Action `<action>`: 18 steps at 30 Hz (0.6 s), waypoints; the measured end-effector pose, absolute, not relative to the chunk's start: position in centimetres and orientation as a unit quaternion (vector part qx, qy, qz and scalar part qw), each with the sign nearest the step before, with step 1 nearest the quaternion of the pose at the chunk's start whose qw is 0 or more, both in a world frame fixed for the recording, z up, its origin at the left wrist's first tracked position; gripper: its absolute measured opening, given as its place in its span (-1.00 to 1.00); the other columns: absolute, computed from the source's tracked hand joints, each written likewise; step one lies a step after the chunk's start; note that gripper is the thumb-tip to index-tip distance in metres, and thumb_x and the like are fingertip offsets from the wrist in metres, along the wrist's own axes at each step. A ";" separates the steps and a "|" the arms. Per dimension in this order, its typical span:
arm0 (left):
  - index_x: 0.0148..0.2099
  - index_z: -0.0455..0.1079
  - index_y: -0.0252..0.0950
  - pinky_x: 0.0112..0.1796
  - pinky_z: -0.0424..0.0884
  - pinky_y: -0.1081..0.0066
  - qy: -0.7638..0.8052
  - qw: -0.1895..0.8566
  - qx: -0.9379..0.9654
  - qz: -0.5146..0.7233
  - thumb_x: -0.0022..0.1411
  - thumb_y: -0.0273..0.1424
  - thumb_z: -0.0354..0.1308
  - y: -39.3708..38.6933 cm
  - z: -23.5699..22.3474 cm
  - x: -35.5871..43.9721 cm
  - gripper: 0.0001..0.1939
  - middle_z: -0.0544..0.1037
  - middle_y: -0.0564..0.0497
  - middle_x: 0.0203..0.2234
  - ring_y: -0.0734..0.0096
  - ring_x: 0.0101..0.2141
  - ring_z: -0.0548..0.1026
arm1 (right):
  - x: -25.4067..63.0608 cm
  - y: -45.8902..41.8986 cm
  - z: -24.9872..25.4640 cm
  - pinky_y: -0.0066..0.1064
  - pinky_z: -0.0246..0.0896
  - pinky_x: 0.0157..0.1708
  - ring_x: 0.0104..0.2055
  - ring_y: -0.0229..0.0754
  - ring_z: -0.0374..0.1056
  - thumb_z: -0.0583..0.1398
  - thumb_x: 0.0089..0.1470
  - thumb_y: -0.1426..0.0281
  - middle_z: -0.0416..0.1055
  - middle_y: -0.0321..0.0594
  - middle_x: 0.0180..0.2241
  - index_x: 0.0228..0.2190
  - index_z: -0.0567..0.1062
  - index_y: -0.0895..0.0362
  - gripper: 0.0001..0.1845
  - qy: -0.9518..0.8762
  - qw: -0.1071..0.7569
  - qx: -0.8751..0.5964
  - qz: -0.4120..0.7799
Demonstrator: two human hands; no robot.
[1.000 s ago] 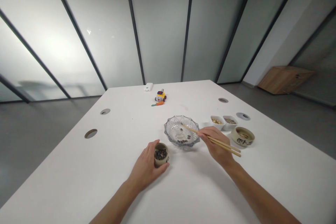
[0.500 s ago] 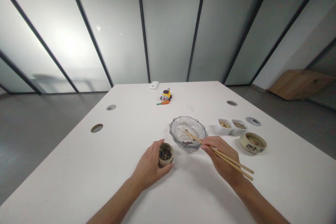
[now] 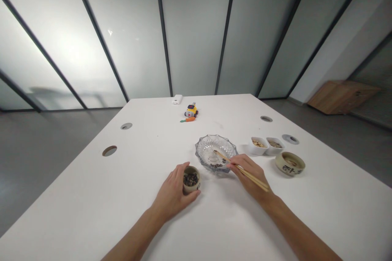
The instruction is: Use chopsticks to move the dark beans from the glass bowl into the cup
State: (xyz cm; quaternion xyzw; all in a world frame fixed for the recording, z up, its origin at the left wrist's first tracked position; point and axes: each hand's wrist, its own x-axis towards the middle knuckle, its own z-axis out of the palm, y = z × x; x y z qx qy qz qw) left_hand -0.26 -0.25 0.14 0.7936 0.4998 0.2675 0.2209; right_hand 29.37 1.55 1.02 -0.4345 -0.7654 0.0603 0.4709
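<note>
My left hand (image 3: 173, 193) wraps around a small tan cup (image 3: 191, 180) filled with dark seeds, resting on the white table (image 3: 92, 195). My right hand (image 3: 249, 173) grips a pair of wooden chopsticks (image 3: 241, 170). Their tips reach into a clear glass bowl (image 3: 216, 152) just right of the cup. A few dark seeds and some pale pieces lie in the bowl's bottom.
Two small white dishes (image 3: 265, 145) with nuts and a tan bowl with dark lettering (image 3: 290, 163) sit to the right. A yellow toy (image 3: 191, 110), an orange carrot toy (image 3: 188, 120) and a white box (image 3: 177, 99) lie at the far edge. Round cable holes (image 3: 109, 150) dot the table.
The right hand has tilted the chopsticks, so their back ends now look shorter, while the tips stay in the glass bowl. The left hand keeps its hold on the cup.
</note>
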 end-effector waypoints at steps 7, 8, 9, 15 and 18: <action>0.35 0.14 -0.22 0.15 0.43 -0.03 0.497 0.213 0.794 0.276 0.16 -0.31 0.35 -0.1 0.0 -0.3 -0.23 0.45 -0.22 0.18 -0.04 0.14 0.50 | 29.4 1.6 1.5 -0.37 0.46 -0.30 -0.29 -0.15 0.52 0.23 0.32 0.37 0.55 -0.18 -0.28 -0.26 0.57 0.04 -0.90 -0.790 0.459 -0.406 0.023; 0.35 0.13 -0.21 0.16 0.43 -0.02 0.496 0.212 0.795 0.278 0.16 -0.32 0.35 -0.1 0.0 -0.3 -0.22 0.45 -0.22 0.19 -0.04 0.14 0.50 | 29.4 1.6 1.5 -0.37 0.45 -0.31 -0.30 -0.15 0.52 0.24 0.31 0.38 0.54 -0.18 -0.29 -0.27 0.57 0.04 -0.91 -0.789 0.463 -0.403 0.020; 0.36 0.13 -0.21 0.16 0.43 -0.01 0.494 0.212 0.796 0.280 0.16 -0.32 0.35 -0.1 -0.1 -0.3 -0.22 0.44 -0.22 0.19 -0.03 0.14 0.49 | 29.4 1.7 1.5 -0.38 0.45 -0.30 -0.30 -0.16 0.52 0.24 0.31 0.39 0.54 -0.18 -0.29 -0.27 0.57 0.04 -0.91 -0.788 0.468 -0.400 0.017; 0.37 0.10 -0.23 0.16 0.42 0.01 0.495 0.215 0.796 0.274 0.19 -0.32 0.34 -0.1 0.2 -0.3 -0.22 0.43 -0.23 0.20 -0.02 0.14 0.48 | 29.4 2.0 1.5 -0.36 0.45 -0.28 -0.28 -0.15 0.50 0.25 0.29 0.43 0.51 -0.19 -0.31 -0.28 0.55 0.05 -0.93 -0.781 0.485 -0.394 0.023; 0.37 0.10 -0.25 0.17 0.41 0.00 0.498 0.217 0.795 0.270 0.19 -0.31 0.34 -0.1 0.2 -0.2 -0.22 0.43 -0.24 0.20 -0.03 0.14 0.48 | 29.2 1.9 1.5 -0.37 0.44 -0.30 -0.29 -0.15 0.51 0.25 0.29 0.42 0.52 -0.19 -0.31 -0.28 0.56 0.04 -0.92 -0.781 0.487 -0.390 0.027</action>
